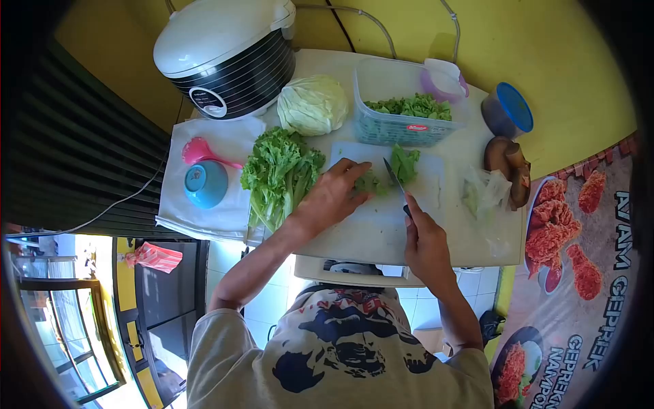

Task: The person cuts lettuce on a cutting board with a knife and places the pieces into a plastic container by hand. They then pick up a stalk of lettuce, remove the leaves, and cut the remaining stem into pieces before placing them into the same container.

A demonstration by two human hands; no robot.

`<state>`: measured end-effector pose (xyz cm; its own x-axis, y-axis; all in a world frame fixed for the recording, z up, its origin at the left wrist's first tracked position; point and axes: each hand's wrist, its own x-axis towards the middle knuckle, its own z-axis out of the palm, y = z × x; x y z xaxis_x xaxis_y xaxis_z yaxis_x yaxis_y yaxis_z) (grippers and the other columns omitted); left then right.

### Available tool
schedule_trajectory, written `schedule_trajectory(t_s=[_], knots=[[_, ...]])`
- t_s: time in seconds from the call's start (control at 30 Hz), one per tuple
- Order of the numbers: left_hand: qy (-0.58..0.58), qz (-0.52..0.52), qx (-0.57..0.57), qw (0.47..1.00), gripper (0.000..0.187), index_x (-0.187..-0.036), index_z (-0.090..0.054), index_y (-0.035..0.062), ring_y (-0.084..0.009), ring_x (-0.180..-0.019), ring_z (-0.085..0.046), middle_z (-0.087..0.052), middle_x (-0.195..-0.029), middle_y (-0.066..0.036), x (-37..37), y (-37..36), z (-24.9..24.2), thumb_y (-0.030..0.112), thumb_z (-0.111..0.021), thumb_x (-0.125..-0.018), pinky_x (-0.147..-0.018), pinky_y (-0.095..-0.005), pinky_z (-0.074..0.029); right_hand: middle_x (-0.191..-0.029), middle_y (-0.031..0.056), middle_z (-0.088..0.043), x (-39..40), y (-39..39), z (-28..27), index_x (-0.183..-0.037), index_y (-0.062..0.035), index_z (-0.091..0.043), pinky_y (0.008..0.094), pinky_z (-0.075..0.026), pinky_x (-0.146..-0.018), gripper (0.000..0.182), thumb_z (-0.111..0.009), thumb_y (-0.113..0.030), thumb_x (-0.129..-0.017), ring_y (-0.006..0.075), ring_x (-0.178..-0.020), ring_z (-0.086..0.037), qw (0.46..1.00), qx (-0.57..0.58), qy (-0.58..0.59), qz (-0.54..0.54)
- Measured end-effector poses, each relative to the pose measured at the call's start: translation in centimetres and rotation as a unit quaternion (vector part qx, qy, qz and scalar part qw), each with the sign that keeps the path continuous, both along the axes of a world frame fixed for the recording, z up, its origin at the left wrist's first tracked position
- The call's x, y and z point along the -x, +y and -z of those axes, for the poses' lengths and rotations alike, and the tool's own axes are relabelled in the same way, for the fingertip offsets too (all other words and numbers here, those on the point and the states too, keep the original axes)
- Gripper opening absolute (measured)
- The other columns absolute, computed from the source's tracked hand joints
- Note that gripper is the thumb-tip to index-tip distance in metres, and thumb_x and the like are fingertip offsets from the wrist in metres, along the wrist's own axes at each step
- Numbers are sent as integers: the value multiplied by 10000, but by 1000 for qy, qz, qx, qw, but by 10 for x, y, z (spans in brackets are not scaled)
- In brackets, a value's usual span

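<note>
My right hand (pixel 426 238) is closed around the dark handle of a knife (pixel 395 176), its blade pointing away from me over a pale cutting board (pixel 426 184). Just right of the blade lies a piece of green lettuce (pixel 405 162). My left hand (pixel 332 194) curls over the board's left part, thumb and fingers around more lettuce (pixel 370 183); its fingertips are partly hidden. Beside that hand, on the left, rests a leafy lettuce bunch (pixel 276 174). Beyond the board, a clear plastic container (pixel 388 133) holds cut lettuce leaves.
A cabbage (pixel 313 104) and a rice cooker (pixel 225 61) stand at the back left. A blue bowl (pixel 206 184) and pink ladle (pixel 197 151) lie on white cloth. To the right are a plastic bag (pixel 487 191), brown objects (pixel 507 167) and a blue-lidded tub (pixel 507 109).
</note>
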<state>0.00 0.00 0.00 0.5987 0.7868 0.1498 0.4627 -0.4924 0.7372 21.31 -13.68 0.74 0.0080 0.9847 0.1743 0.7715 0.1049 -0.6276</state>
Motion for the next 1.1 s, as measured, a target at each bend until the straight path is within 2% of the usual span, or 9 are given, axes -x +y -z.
schedule_trajectory(t_s=[0.07,0.27,0.47,0.57,0.67,0.77,0.87,0.97,1.1], knots=[[-9,7,-64,998,585,-1393,-633,76,-343,-988,-711,-655,-1159,-177,-5,2,7,186,-847,-860,-864,-434,-602,-935,244,-680,0,2,6,-1548,-47,-470,476,-573,-695,551,-573,-9,-1009,407,-769,-706,1000,1,-15,5],[5,46,-131,990,344,-1191,-744,59,-359,-992,-684,-662,-1098,-157,-14,5,9,153,-824,-870,-905,-442,-573,-939,246,-681,4,5,9,-1541,-45,-478,483,-571,-698,541,-569,-10,-1009,409,-772,-706,1000,-3,-3,7],[-15,52,-111,992,173,-1063,-748,28,-369,-1020,-667,-663,-1092,-164,-18,6,12,23,-737,-890,-914,-440,-565,-954,240,-684,4,5,7,-1537,-45,-481,483,-573,-705,535,-571,-9,-1011,405,-775,-709,1000,-15,15,15],[-48,42,-99,993,119,-1005,-719,9,-371,-956,-681,-669,-1036,-171,-20,8,14,-9,-718,-887,-871,-449,-575,-959,238,-683,5,5,4,-1537,-47,-480,482,-574,-705,533,-570,-8,-1013,404,-777,-710,1000,-19,17,14],[-34,32,-96,994,120,-1011,-702,2,-352,-882,-705,-673,-1014,-157,-17,11,7,2,-726,-893,-833,-421,-583,-967,240,-683,3,5,7,-1542,-51,-473,482,-576,-705,539,-569,-8,-1014,403,-779,-712,1000,-21,14,10],[-31,39,-55,997,145,-1020,-698,-4,-301,-843,-740,-692,-1000,-149,-14,15,-1,-50,-713,-883,-772,-389,-601,-976,245,-683,1,4,8,-1548,-54,-465,483,-579,-711,548,-570,-4,-1012,408,-786,-713,1000,-12,15,9],[-132,37,-68,988,171,-1020,-693,-8,-241,-844,-759,-705,-1005,-135,-16,21,-21,-85,-718,-869,-728,-350,-609,-983,249,-683,0,4,9,-1552,-54,-458,489,-580,-711,556,-569,2,-1009,414,-792,-714,1000,-17,19,10],[-190,1,-164,968,194,-1021,-692,-4,-208,-873,-759,-705,-1004,-117,-26,32,-50,-98,-734,-856,-723,-332,-612,-997,253,-681,1,5,10,-1560,-57,-445,495,-583,-709,576,-568,13,-1001,423,-796,-714,1000,-10,19,11],[-172,-46,-288,941,186,-1026,-689,2,-280,-922,-746,-700,-1007,-130,-37,66,-62,-98,-720,-872,-785,-358,-609,-1006,257,-676,1,5,14,-1577,-61,-415,500,-587,-705,607,-566,19,-995,429,-791,-712,1000,-18,2,5]])
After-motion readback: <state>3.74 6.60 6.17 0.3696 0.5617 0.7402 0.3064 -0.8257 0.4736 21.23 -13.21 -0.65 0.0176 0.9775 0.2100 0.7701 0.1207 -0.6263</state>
